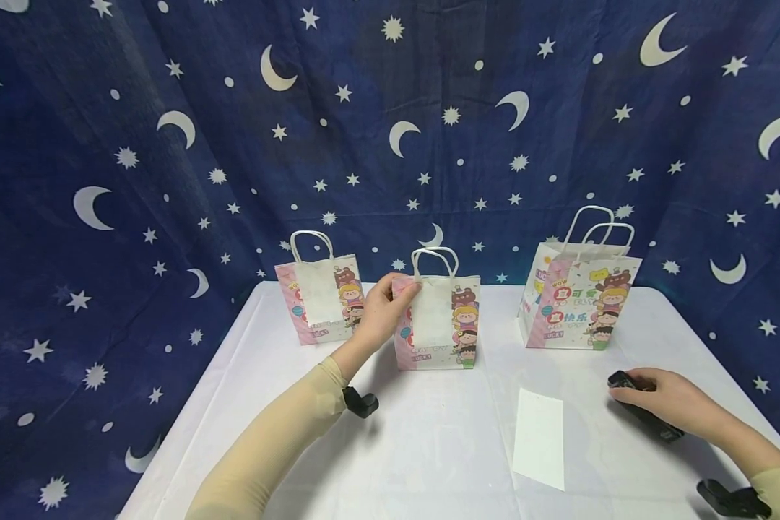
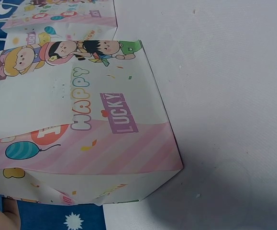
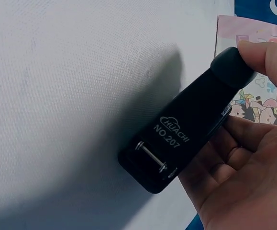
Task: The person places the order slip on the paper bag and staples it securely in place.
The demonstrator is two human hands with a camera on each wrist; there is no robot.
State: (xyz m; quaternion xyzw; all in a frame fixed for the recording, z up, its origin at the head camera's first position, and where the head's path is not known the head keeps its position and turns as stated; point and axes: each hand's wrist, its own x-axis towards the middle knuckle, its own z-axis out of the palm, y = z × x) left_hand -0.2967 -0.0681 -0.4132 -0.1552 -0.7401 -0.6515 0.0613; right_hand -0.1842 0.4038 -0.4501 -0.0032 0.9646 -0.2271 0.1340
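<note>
While the middle bag point(image 1: 464, 328) stood toward the far edge of the surface point(image 1: 455, 448), left hand point(image 1: 383, 310) pinching its side, the right hand point(image 1: 672, 397) gripped a stapler point(image 3: 191, 112) nearer the right edge. A slack pinch probably risked the bag skewing or buckling.

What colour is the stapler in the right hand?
The stapler is black with pale lettering, seen best in the right wrist view.

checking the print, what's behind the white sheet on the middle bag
Behind the white sheet is the printed front of the middle bag. In the left wrist view, part of a red circle shows past its edge; whatever is fully covered can't be seen.
</note>
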